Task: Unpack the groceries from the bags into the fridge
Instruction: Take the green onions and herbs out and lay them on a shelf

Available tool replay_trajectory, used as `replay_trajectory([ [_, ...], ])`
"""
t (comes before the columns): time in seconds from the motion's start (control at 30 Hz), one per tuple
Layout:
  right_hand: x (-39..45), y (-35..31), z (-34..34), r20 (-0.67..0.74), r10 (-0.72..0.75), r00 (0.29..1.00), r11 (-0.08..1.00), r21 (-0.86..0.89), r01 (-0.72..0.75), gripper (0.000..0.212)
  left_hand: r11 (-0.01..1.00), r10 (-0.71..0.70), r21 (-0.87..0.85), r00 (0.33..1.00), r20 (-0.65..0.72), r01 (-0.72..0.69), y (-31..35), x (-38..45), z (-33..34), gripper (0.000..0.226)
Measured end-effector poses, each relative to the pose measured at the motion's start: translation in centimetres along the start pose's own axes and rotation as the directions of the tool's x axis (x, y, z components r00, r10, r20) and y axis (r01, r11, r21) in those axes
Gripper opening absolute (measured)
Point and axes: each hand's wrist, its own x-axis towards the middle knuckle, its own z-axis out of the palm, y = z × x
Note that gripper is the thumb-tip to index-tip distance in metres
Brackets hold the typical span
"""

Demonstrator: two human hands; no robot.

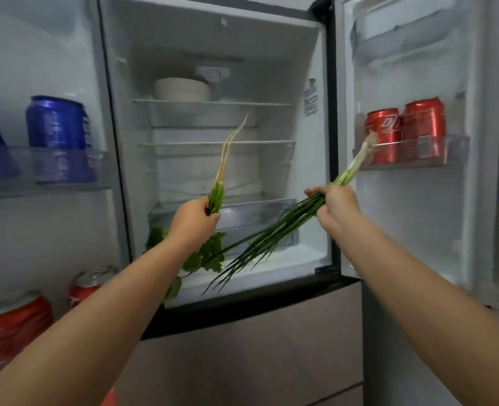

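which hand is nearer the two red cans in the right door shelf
Right. The right hand, gripping the scallions, is just below-left of the red cans. The left hand, holding the cilantro, is much farther left, in front of the fridge interior.

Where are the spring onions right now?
The right hand grips the spring onions before the open fridge, white ends up beside the red cans.

Both bare forearms stretched forward and upward from the lower corners, converging toward the middle. Left hand [194,219] raised with its back to the camera, fingers [210,210] curled tight in a fist round a bunch of stems, wrist nearly straight. Right hand [334,205] at about the same height, well apart from the left, also back-on, fingers [312,191] wrapped round a second bunch, wrist bent slightly inward.
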Motion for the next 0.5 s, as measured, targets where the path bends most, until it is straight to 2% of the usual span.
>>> replay_trajectory([
  [0.1, 7.9, 2.1, 2.6, 0.008, 0.012, 1.0, 0.999, 0.042, -0.012, 0.048, 0.998, -0.019, 0.061, 0.997, -0.08, 0.024, -0.3, 6.5, 2.3, 0.03],
  [0.17, 12.8, 3.8, 4.5, -0.009, 0.024, 1.0, 0.996, 0.089, -0.024, 0.051, 0.992, -0.029, 0.116, 0.988, -0.153, 0.047, -0.7, 10.7, 3.5, 0.032],
  [0.33, 21.9, 8.6, 10.0, -0.012, 0.131, 0.991, 0.973, 0.194, -0.126, 0.028, 0.938, 0.01, 0.337, 0.97, -0.244, 0.076, -2.4, 19.6, 5.8, 0.029],
  [0.43, 26.0, 11.1, 12.5, -0.033, 0.176, 0.984, 0.965, 0.203, -0.166, 0.025, 0.868, 0.054, 0.489, 0.962, -0.266, 0.087, -3.9, 24.7, 7.1, 0.029],
  [0.5, 28.1, 12.5, 14.0, -0.046, 0.204, 0.978, 0.957, 0.219, -0.19, 0.021, 0.845, 0.034, 0.522, 0.964, -0.265, 0.114, -5.2, 28.0, 8.1, 0.032],
])
